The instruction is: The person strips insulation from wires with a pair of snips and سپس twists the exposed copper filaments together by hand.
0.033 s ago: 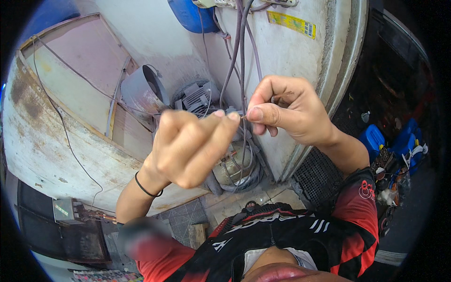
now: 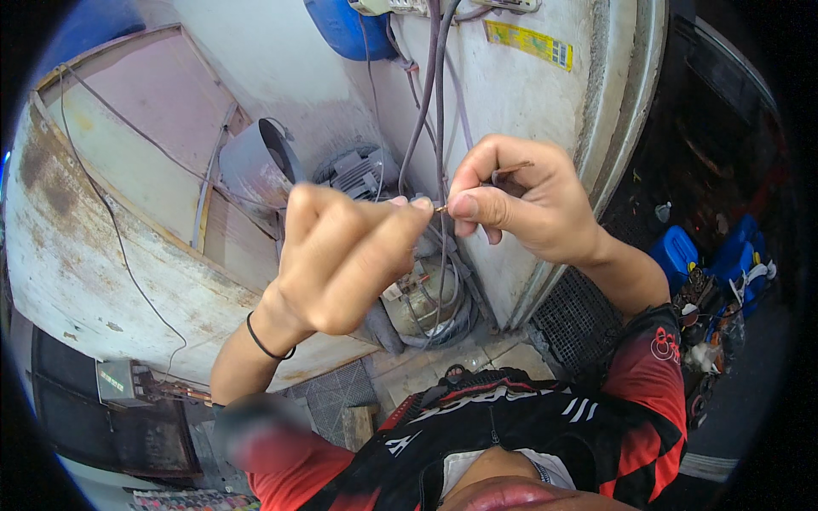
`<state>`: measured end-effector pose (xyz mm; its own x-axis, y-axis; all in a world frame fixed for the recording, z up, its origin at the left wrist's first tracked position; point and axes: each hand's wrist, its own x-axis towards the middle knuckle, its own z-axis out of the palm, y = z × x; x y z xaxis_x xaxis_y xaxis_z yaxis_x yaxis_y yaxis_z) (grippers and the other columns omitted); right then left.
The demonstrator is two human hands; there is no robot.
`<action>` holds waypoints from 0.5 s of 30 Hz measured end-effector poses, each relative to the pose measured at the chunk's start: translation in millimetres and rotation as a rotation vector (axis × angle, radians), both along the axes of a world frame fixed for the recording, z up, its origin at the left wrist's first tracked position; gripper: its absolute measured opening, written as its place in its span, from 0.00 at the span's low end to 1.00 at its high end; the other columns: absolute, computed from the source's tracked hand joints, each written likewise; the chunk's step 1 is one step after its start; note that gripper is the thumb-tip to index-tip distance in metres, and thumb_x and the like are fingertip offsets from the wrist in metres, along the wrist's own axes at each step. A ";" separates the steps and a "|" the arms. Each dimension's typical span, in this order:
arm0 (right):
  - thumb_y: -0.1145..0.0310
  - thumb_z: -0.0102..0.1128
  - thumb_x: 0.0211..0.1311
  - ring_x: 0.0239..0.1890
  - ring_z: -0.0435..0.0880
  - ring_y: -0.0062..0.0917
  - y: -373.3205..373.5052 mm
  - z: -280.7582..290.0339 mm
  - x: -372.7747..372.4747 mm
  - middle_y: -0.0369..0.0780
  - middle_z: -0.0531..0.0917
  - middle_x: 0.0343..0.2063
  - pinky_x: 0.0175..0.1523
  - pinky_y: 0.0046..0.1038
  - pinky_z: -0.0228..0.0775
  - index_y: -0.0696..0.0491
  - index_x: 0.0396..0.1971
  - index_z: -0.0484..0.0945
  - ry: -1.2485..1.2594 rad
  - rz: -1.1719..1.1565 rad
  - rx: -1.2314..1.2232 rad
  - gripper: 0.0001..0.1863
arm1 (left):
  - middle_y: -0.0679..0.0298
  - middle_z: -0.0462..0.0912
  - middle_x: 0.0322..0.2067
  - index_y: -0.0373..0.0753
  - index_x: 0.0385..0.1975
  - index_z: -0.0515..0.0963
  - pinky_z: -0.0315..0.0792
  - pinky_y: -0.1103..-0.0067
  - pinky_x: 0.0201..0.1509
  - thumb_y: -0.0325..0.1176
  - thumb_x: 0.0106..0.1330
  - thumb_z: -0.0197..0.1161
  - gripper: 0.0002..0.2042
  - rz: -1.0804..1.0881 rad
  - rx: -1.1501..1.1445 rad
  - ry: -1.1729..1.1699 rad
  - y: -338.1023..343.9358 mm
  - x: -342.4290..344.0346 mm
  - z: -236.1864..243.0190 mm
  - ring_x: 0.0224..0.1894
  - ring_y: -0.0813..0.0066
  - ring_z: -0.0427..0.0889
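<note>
My left hand (image 2: 341, 255) and my right hand (image 2: 528, 200) meet in the middle of the view, their fingertips a small gap apart. Between them shows a short, thin, gold-coloured twisted piece (image 2: 440, 209) that looks like copper wire. The left thumb and finger pinch one end of it, and the right thumb and forefinger pinch the other. A thin brown strip (image 2: 515, 167) sticks out from the curled fingers of my right hand. How far the wire runs inside either hand is hidden.
Grey cables (image 2: 440, 102) hang down the wall behind my hands. A grey bucket (image 2: 256, 166), a motor (image 2: 358, 175) and a round tank-like machine (image 2: 422, 302) stand beyond. Blue canisters (image 2: 675, 255) and clutter lie at right. A blue barrel (image 2: 341, 25) is at the top.
The left hand has rolled a little, its knuckles shifting slightly upward. More of the gold-coloured wire shows between the fingertips. The right hand keeps its pinch almost in place.
</note>
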<state>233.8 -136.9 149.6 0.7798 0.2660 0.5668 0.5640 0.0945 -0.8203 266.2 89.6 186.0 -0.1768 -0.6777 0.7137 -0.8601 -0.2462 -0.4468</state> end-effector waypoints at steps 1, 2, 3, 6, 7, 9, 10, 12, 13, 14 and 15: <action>0.71 0.68 0.58 0.29 0.82 0.14 0.9 -3.1 3.4 0.38 0.83 0.26 0.27 0.14 0.71 0.59 0.38 0.80 -0.181 -0.086 -0.047 0.11 | 0.65 0.79 0.30 0.35 0.36 0.82 0.64 0.83 0.30 0.19 0.47 0.69 0.14 -0.022 -0.004 0.098 -1.5 1.8 3.0 0.26 0.73 0.71; 0.71 0.68 0.57 0.30 0.82 0.14 1.3 -4.8 6.4 0.38 0.83 0.27 0.27 0.14 0.71 0.58 0.38 0.80 -0.361 -0.171 -0.095 0.11 | 0.65 0.76 0.27 0.34 0.34 0.81 0.64 0.82 0.29 0.18 0.48 0.68 0.12 -0.054 -0.074 0.208 -7.6 2.2 2.4 0.26 0.75 0.71; 0.72 0.69 0.56 0.29 0.82 0.15 0.9 -5.2 8.6 0.38 0.83 0.28 0.28 0.16 0.72 0.58 0.38 0.80 -0.444 -0.189 -0.110 0.11 | 0.64 0.76 0.27 0.34 0.34 0.81 0.63 0.82 0.29 0.18 0.48 0.67 0.12 -0.062 -0.082 0.340 -7.0 1.4 2.8 0.26 0.75 0.71; 0.74 0.70 0.53 0.29 0.82 0.18 -1.7 -5.0 17.0 0.40 0.83 0.30 0.28 0.18 0.73 0.58 0.38 0.81 -0.733 -0.241 -0.148 0.12 | 0.64 0.75 0.27 0.31 0.34 0.80 0.62 0.84 0.30 0.17 0.54 0.65 0.09 -0.093 -0.069 0.675 -4.7 -2.6 6.7 0.28 0.81 0.71; 0.76 0.71 0.52 0.28 0.82 0.19 -2.2 -4.1 21.8 0.41 0.83 0.31 0.28 0.18 0.73 0.58 0.39 0.80 -0.859 -0.256 -0.155 0.13 | 0.65 0.75 0.27 0.31 0.35 0.79 0.62 0.84 0.30 0.18 0.55 0.64 0.08 -0.106 -0.083 0.842 -4.8 -4.4 7.9 0.28 0.82 0.70; 0.78 0.72 0.50 0.27 0.82 0.20 -3.6 -2.8 26.0 0.42 0.83 0.31 0.28 0.19 0.74 0.58 0.38 0.81 -1.022 -0.288 -0.198 0.14 | 0.67 0.75 0.28 0.30 0.36 0.79 0.62 0.85 0.32 0.19 0.58 0.63 0.07 -0.127 -0.114 1.179 -3.3 -8.8 8.7 0.29 0.84 0.70; 0.78 0.72 0.49 0.27 0.82 0.21 -5.9 -2.0 25.7 0.42 0.83 0.31 0.29 0.19 0.74 0.58 0.37 0.81 -1.059 -0.308 -0.235 0.14 | 0.67 0.74 0.29 0.30 0.36 0.79 0.62 0.86 0.32 0.19 0.59 0.63 0.06 -0.158 -0.121 1.265 -3.6 -9.4 9.6 0.29 0.85 0.69; 0.78 0.72 0.47 0.26 0.83 0.22 -7.3 -2.2 24.3 0.42 0.83 0.30 0.29 0.20 0.75 0.58 0.35 0.82 -1.098 -0.344 -0.279 0.13 | 0.69 0.74 0.29 0.29 0.36 0.78 0.61 0.86 0.33 0.21 0.61 0.62 0.06 -0.219 -0.138 1.434 -4.2 -10.2 10.5 0.30 0.86 0.68; 0.78 0.72 0.47 0.26 0.83 0.23 -6.4 -3.3 22.5 0.42 0.84 0.30 0.30 0.20 0.75 0.58 0.34 0.83 -1.100 -0.362 -0.284 0.12 | 0.68 0.74 0.29 0.29 0.36 0.78 0.61 0.86 0.33 0.20 0.60 0.63 0.06 -0.206 -0.141 1.446 -3.8 -10.5 10.1 0.30 0.85 0.69; 0.78 0.72 0.46 0.26 0.83 0.24 -5.7 -3.5 20.9 0.41 0.84 0.30 0.30 0.20 0.75 0.58 0.34 0.83 -1.103 -0.381 -0.292 0.12 | 0.67 0.74 0.28 0.29 0.36 0.78 0.62 0.86 0.33 0.20 0.59 0.63 0.06 -0.194 -0.144 1.456 -3.2 -10.3 10.0 0.30 0.85 0.69; 0.78 0.72 0.47 0.25 0.83 0.24 -5.7 -1.9 18.3 0.42 0.84 0.30 0.30 0.20 0.75 0.58 0.34 0.83 -1.069 -0.376 -0.316 0.12 | 0.66 0.74 0.28 0.29 0.36 0.78 0.62 0.85 0.33 0.20 0.58 0.63 0.07 -0.182 -0.148 1.467 -2.6 -10.2 9.9 0.30 0.84 0.70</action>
<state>252.2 -142.7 147.7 0.0073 0.3669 0.9302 0.9287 -0.3474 0.1297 256.0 87.0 195.9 0.6714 -0.6332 0.3850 -0.5338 -0.0528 0.8440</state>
